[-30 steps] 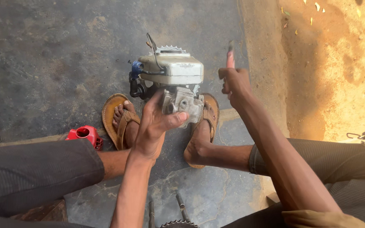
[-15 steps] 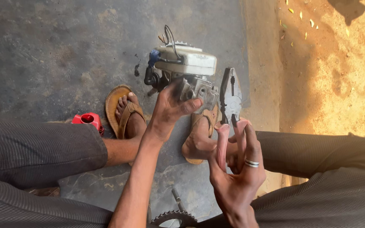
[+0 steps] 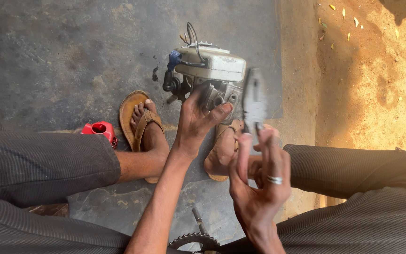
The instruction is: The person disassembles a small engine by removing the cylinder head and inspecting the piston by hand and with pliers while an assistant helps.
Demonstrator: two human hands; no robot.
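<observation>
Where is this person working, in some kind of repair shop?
Probably an informal outdoor repair spot: a small engine sits on rough concrete ground beside bare dirt, and the right hand holds pliers.

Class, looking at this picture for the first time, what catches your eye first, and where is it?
A small grey engine stands on the dark floor at centre, the left hand gripping its front. Just right of it, the right hand holds up pliers, blurred. A red cap lies beside the left sandal.

Bare forearms, silver ring (image 3: 274, 179), dark ribbed trousers (image 3: 48, 160), tan sandals (image 3: 135, 113)
</observation>
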